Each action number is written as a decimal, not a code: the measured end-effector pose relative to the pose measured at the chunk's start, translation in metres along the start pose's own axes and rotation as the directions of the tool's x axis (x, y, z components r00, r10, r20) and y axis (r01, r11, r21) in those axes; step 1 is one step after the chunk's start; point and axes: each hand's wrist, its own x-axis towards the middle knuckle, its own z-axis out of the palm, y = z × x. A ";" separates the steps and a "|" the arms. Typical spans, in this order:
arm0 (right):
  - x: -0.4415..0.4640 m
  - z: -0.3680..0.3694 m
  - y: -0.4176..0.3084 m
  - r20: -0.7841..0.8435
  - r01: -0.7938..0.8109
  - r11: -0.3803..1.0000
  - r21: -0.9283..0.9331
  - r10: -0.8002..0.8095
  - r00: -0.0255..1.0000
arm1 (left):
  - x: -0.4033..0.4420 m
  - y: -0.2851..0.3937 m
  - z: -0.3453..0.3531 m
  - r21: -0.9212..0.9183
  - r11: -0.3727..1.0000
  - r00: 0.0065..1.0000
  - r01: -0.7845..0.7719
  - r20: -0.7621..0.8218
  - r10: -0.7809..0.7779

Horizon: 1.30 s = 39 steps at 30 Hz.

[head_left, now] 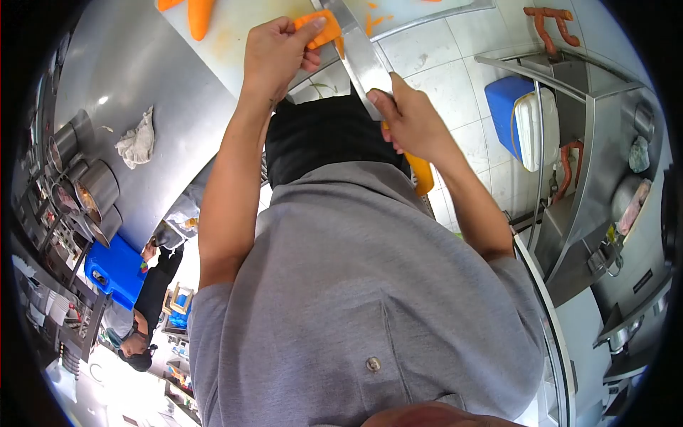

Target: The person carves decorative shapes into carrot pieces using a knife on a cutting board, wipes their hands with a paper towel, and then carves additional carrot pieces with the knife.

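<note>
My left hand (274, 57) pinches a peeled carrot piece (326, 30) between thumb and fingers, above a white cutting board (235, 50). In my right hand (411, 117) is a kitchen knife (361, 60) with a wide steel blade; the fingers wrap round its handle end and hide most of it. The blade lies right beside the carrot piece, and a thin carrot strip (339, 47) hangs along it. A longer carrot (200, 18) rests on the board at the upper left. Small carrot bits (373, 20) lie on the board right of the blade.
A steel counter (178, 121) at the left holds a crumpled white cloth (136, 139) and several metal pots (96, 188). Beyond is a blue plastic container (117, 270), with another person (131, 327) nearby. A blue and white cooler (523, 121) stands at the right, beside steel shelving (569, 192).
</note>
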 end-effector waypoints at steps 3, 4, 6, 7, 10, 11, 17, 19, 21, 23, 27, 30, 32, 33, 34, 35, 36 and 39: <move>0.000 0.005 0.002 -0.004 0.000 1.000 0.011 0.000 1.000 | 0.001 -0.002 0.003 -0.020 1.000 1.000 -0.007 -0.017 0.007; -0.001 0.005 0.001 -0.004 -0.005 1.000 0.015 0.005 1.000 | 0.000 -0.002 0.004 -0.034 0.999 1.000 -0.002 -0.026 0.002; -0.001 -0.009 -0.006 0.036 -0.011 1.000 0.029 0.009 0.999 | -0.002 0.002 0.003 0.003 1.000 1.000 -0.008 -0.030 0.008; -0.002 -0.019 -0.010 0.080 -0.023 0.999 0.041 0.020 0.997 | -0.002 0.004 0.004 0.036 0.999 0.999 -0.006 -0.033 0.008; 0.001 -0.042 -0.017 0.144 -0.066 0.998 0.006 0.065 0.987 | 0.000 -0.001 0.003 0.007 1.000 0.999 -0.020 -0.036 0.020; 0.002 -0.042 -0.017 0.161 -0.055 0.998 0.010 0.053 0.986 | 0.000 -0.002 0.003 0.003 1.000 0.999 -0.027 -0.039 0.027; -0.002 0.001 -0.011 0.031 -0.027 0.997 0.069 0.024 0.999 | 0.000 -0.003 0.008 -0.072 0.996 0.997 -0.043 -0.062 0.039; 0.000 0.002 -0.009 0.002 -0.017 0.997 0.078 0.017 1.000 | 0.001 -0.004 0.009 -0.098 0.994 0.996 -0.038 -0.087 0.029; 0.000 -0.008 -0.010 0.046 -0.014 1.000 0.028 0.013 0.999 | 0.001 -0.004 0.009 -0.065 0.997 0.995 -0.050 -0.094 0.044; -0.004 -0.039 -0.020 0.076 -0.020 0.999 0.036 0.017 0.997 | 0.001 -0.002 0.009 -0.036 0.997 0.993 -0.070 -0.098 0.066; -0.009 -0.050 -0.016 -0.125 0.080 0.993 -0.089 -0.091 0.988 | -0.001 -0.001 0.009 -0.023 0.996 0.991 -0.080 -0.105 0.078; -0.017 -0.026 -0.008 -0.174 0.167 0.912 -0.374 -0.246 0.954 | -0.002 -0.004 0.012 -0.048 0.994 0.990 -0.097 -0.111 0.091; -0.021 -0.009 -0.009 -0.196 0.135 0.897 -0.422 -0.236 0.952 | -0.003 -0.005 0.013 -0.066 0.994 0.990 -0.088 -0.120 0.080; -0.022 -0.006 -0.011 -0.195 0.135 0.895 -0.425 -0.236 0.952 | -0.004 -0.005 0.013 -0.084 0.992 0.989 -0.093 -0.126 0.082; -0.023 -0.005 -0.012 -0.198 0.127 0.900 -0.416 -0.227 0.954 | -0.005 -0.006 0.014 -0.102 0.990 0.988 -0.097 -0.132 0.084; -0.024 -0.004 -0.013 -0.203 0.120 0.905 -0.407 -0.218 0.955 | -0.004 -0.006 0.014 -0.106 0.989 0.988 -0.099 -0.132 0.084; -0.026 -0.005 -0.015 -0.204 0.118 0.904 -0.410 -0.217 0.955 | -0.004 -0.007 0.014 -0.116 0.988 0.988 -0.098 -0.131 0.083; -0.031 -0.008 -0.020 -0.174 0.119 0.888 -0.445 -0.216 0.961 | 0.000 -0.011 0.015 -0.133 0.986 0.988 -0.103 -0.132 0.085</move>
